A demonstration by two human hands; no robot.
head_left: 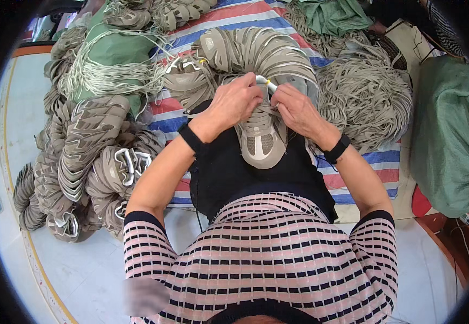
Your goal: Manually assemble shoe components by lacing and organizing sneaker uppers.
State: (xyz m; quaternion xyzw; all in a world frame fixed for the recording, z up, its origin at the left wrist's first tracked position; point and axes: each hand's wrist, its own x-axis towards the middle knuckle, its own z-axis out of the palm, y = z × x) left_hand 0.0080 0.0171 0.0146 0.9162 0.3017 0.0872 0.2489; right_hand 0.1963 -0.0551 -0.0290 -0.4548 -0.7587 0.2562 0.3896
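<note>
A beige shoe upper (262, 147) rests over my lap, its toe toward me and laces crossing its front. My left hand (236, 101) is closed in a pinch at the left side of the lace opening. On the other side, my right hand (300, 112) has its fingers curled and pinched by the eyelets. Both appear to grip the shoelace (257, 114), though the fingers hide most of it. Just beyond them, a white collar edge with a yellow mark (267, 81) shows between the hands. A curved row of nested shoe uppers (261, 51) lies directly behind.
Stacks of beige uppers (91, 140) are heaped at the left. Pale laces (110, 75) drape over a green sack (124, 46). A big pile of laces (367, 100) lies at the right, beside another green sack (448, 135). A striped sheet (372, 175) covers the work area.
</note>
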